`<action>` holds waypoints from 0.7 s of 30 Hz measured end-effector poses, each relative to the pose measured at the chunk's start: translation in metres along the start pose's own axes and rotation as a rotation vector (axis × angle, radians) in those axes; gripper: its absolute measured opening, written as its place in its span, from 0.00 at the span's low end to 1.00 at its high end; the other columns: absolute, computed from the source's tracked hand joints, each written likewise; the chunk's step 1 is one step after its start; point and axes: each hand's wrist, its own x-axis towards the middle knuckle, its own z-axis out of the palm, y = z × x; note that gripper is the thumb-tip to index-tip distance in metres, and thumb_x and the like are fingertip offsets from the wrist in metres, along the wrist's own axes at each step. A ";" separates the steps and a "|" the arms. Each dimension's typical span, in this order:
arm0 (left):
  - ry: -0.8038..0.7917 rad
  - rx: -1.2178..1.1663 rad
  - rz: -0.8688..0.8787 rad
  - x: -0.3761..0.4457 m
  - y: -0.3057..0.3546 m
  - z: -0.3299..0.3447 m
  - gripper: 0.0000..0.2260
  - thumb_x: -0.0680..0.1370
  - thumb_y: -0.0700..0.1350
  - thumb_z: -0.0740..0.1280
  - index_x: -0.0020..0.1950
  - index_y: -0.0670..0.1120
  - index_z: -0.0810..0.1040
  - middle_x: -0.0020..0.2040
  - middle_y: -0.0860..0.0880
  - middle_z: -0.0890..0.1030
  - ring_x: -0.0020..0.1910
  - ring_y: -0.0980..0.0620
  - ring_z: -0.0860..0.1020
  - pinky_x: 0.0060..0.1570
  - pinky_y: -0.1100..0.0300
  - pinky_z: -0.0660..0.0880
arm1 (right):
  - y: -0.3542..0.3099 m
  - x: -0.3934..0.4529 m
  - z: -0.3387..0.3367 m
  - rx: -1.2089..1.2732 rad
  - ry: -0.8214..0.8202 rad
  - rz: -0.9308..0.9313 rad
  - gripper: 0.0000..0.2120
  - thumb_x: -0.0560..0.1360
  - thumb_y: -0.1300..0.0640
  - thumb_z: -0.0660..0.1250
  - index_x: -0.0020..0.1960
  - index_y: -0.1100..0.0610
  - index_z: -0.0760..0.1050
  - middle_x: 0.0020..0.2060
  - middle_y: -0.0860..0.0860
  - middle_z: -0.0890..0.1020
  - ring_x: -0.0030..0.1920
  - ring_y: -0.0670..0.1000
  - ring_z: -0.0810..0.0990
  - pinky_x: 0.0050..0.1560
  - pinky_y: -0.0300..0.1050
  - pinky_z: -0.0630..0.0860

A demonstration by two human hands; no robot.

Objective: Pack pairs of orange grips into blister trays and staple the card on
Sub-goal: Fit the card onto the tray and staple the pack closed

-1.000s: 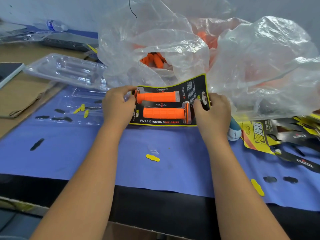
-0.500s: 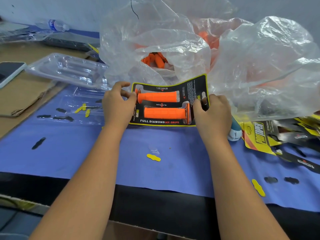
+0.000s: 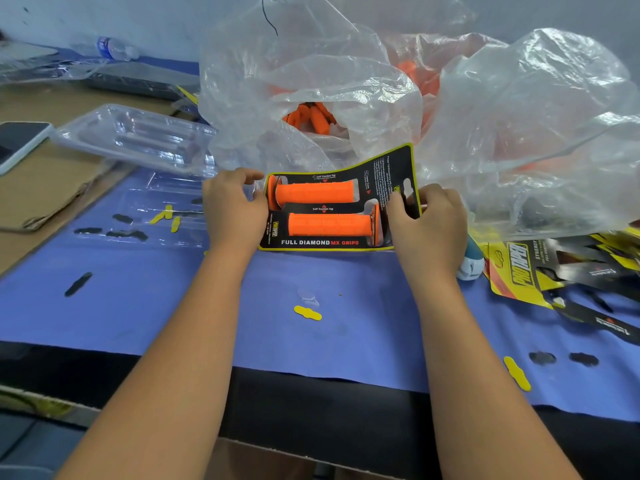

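Observation:
A black card with a yellow rim (image 3: 346, 242) lies on the blue mat, printed "FULL DIAMOND MX GRIPS". Two orange grips (image 3: 317, 192) (image 3: 329, 224) show through its windows, one above the other. My left hand (image 3: 232, 211) grips the pack's left edge, fingers curled over the clear blister rim. My right hand (image 3: 427, 223) pinches the card's right end near the hang hole, and that end curls upward. Loose orange grips (image 3: 311, 117) fill a clear plastic bag behind the pack.
Empty clear blister trays (image 3: 135, 136) are stacked at the left, beside a phone (image 3: 17, 143) on cardboard. More printed cards (image 3: 540, 268) lie at the right. A teal-and-white tool (image 3: 471, 263) sits behind my right wrist. Yellow and black punch-outs dot the blue mat (image 3: 138, 306).
My left hand's fingers lifted from the pack's left edge and now curl over it again. The right hand and the pack stayed almost still.

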 end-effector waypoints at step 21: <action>-0.073 -0.005 -0.022 0.001 -0.002 -0.001 0.14 0.78 0.46 0.63 0.63 0.47 0.76 0.59 0.47 0.79 0.62 0.46 0.72 0.57 0.54 0.69 | 0.002 0.010 -0.003 0.169 -0.177 0.333 0.13 0.70 0.54 0.69 0.52 0.54 0.71 0.43 0.50 0.77 0.44 0.54 0.76 0.41 0.44 0.67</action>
